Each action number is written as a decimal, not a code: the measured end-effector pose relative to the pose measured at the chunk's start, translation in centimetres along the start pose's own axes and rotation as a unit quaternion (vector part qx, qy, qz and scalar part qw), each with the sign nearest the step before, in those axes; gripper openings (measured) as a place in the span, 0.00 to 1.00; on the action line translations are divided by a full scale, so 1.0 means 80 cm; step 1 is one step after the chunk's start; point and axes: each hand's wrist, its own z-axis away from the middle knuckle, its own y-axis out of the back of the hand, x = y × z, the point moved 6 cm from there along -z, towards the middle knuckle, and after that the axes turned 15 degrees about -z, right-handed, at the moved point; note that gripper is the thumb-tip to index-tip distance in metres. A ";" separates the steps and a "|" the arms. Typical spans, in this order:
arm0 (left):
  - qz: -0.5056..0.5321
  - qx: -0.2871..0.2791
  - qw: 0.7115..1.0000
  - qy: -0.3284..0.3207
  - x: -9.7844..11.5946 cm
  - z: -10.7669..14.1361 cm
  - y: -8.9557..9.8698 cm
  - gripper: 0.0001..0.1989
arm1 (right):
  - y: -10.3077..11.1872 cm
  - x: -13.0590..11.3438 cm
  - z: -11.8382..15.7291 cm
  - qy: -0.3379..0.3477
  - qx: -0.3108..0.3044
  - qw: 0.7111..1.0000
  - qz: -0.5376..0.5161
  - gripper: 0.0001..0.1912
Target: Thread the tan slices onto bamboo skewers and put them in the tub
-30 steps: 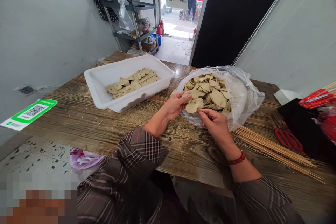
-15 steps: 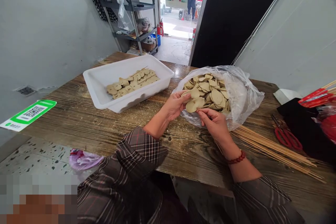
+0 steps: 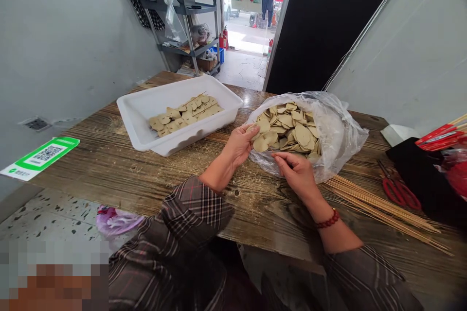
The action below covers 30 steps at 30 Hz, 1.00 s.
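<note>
Beige, flat, round slices lie inside a white, rectangular plastic tub, left of both hands on the brown wooden table. To its right, the left hand grips a few loose slices between thumb and fingers, just over the near left edge of a clear plastic bag heaped with more. Just beside them, below and to the right, the right hand is closed, fingertips pinched on a thin stick, mostly hidden. Farther right lie long, pale wooden skewers, then red-handled scissors.
</note>
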 end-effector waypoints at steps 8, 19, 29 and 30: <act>-0.020 -0.005 1.000 0.010 -0.008 0.004 -0.009 0.18 | 0.002 0.000 -0.001 0.002 0.013 1.000 0.012 0.18; -0.042 -0.038 0.998 0.023 -0.019 0.004 -0.021 0.22 | 0.015 -0.004 -0.006 0.013 0.036 0.999 0.016 0.15; -0.437 0.128 0.872 -0.182 0.015 -0.023 0.036 0.05 | 0.065 -0.008 -0.011 0.021 0.195 0.978 -0.074 0.15; -0.504 0.126 0.829 -0.209 0.016 -0.023 0.031 0.05 | 0.065 -0.006 -0.012 0.023 0.194 0.977 -0.081 0.15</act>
